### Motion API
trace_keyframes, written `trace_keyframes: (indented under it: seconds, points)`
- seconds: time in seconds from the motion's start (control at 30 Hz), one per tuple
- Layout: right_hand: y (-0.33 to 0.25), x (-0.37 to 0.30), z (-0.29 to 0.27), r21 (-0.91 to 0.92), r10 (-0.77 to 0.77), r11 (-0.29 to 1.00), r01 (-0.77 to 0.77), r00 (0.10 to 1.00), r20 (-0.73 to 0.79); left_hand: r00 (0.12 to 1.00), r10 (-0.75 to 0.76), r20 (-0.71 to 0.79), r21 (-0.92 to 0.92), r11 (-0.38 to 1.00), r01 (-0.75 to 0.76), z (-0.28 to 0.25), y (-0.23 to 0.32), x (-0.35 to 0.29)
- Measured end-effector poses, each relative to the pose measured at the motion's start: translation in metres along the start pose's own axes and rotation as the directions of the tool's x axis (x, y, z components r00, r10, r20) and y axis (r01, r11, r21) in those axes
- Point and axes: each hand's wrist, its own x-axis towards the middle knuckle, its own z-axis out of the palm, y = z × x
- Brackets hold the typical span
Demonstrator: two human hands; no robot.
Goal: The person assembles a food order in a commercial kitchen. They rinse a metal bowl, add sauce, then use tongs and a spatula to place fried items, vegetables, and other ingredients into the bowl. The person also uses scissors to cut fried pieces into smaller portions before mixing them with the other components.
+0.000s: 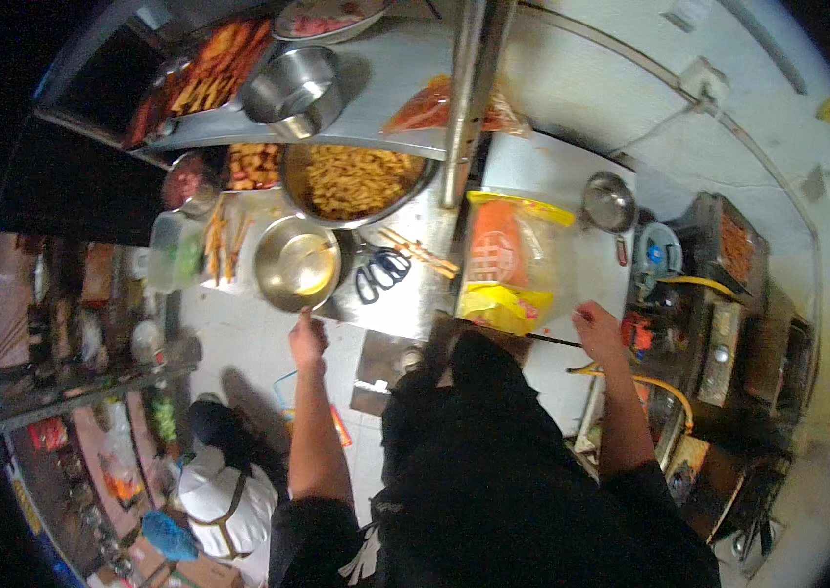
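My left hand is closed at the near rim of a round metal bowl, which has a shiny yellowish liquid inside. The bowl sits at the front edge of the metal counter. Beside it lie dark loop handles that look like scissors, and a few thin skewers. Over the right-hand side, my right hand hangs with its fingers curled and nothing visible in them. It is nearest to a yellow and clear plastic bag with orange contents, without touching it.
Behind the bowl stands a large pan of yellow-brown pieces. A shelf above carries an empty-looking metal pot and skewered food. A metal post rises between the counters. Another person in white is at lower left; burners stand right.
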Motion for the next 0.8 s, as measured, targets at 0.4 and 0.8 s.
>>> trace_keyframes:
  seconds: [0.4,0.8]
  points:
    - [0.051,0.041,-0.011,0.065,-0.213,0.977,0.204,0.954,0.210,0.928,0.227,-0.295,-0.021,0.969,-0.244,0.042,-0.038,-0.158]
    - [-0.167,0.080,0.041,0.202,-0.541,0.841,0.502,0.758,0.364,0.905,0.109,-0.412,-0.028,0.991,-0.132,0.011,0.051,-0.241]
